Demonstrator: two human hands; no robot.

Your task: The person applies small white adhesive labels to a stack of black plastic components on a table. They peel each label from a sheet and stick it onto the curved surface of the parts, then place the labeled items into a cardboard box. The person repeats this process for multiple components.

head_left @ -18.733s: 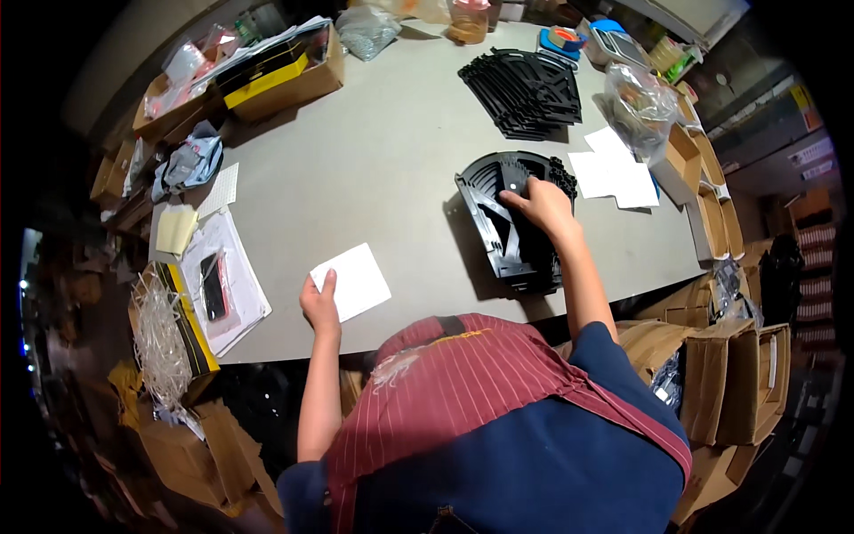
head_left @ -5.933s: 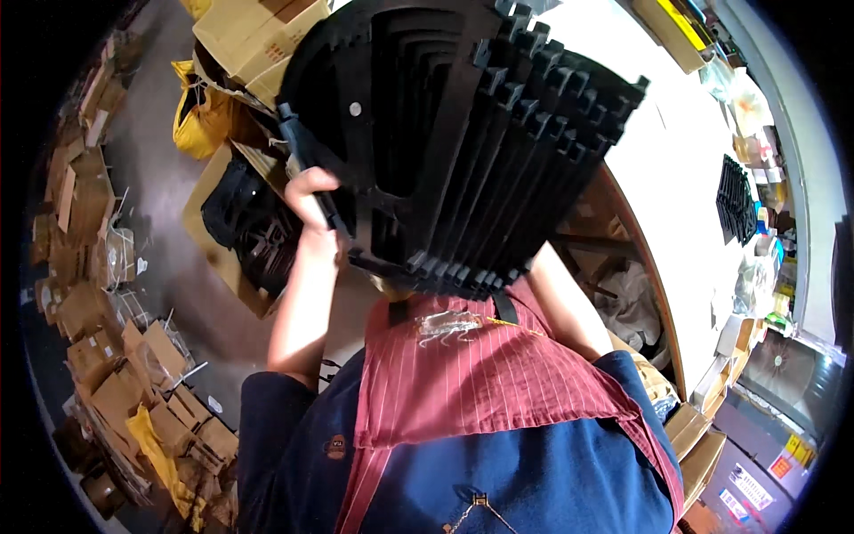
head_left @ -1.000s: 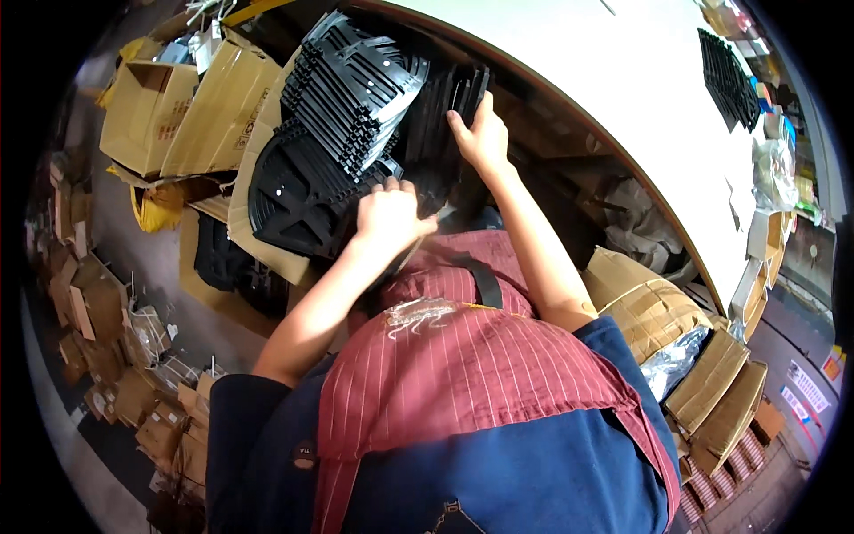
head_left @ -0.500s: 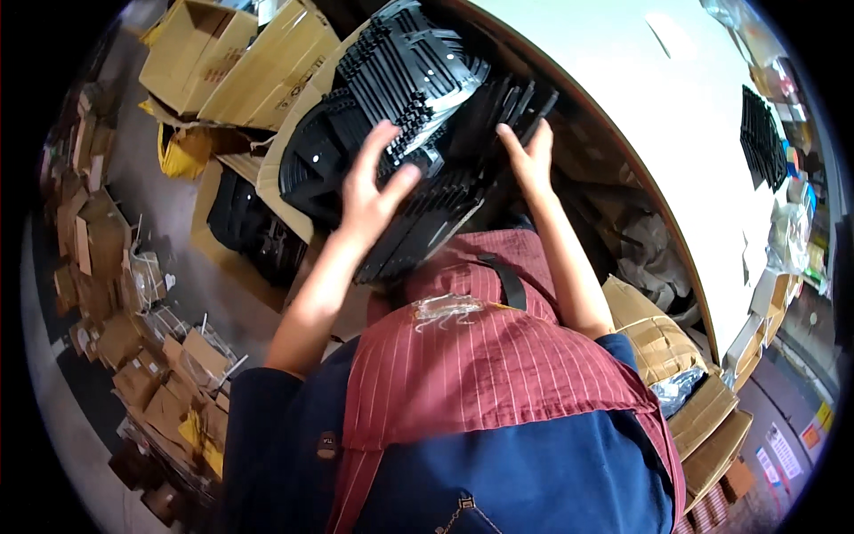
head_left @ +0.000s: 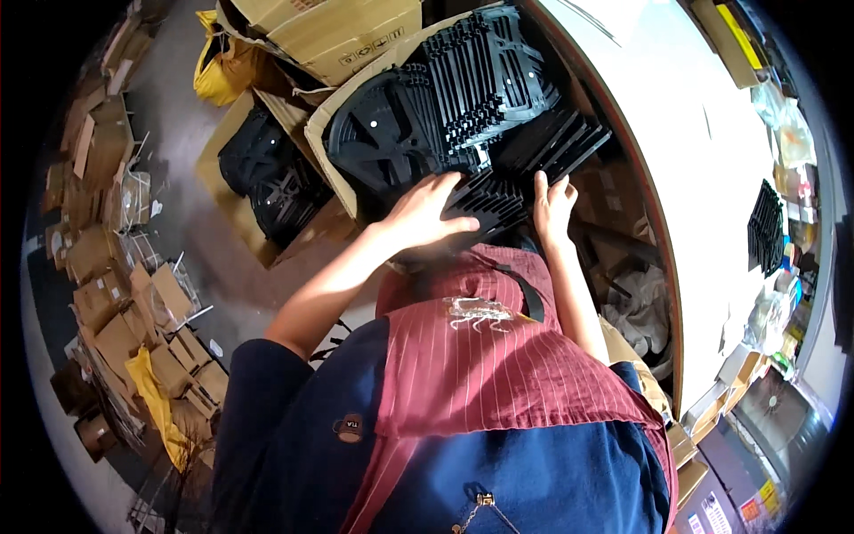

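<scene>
A cardboard box holds black plastic parts in stacked rows. At its left side are round parts with a spoked face, and a ribbed stack leans beside them. Flat black pieces lie on the right. My left hand is at the left edge of the near row of black parts, thumb and fingers apart. On that row's other side is my right hand, fingers stretched up by the flat pieces. Whether either hand presses on the parts is hard to see.
A white tabletop curves along the right, with a black stack on it. A smaller carton with black parts stands left of the box. A yellow bag lies behind it. Cardboard is piled at far left.
My view has shifted, so the box sits further right. Both hands have come nearer to my body, lower on the near row; the left has left the ribbed stack.
</scene>
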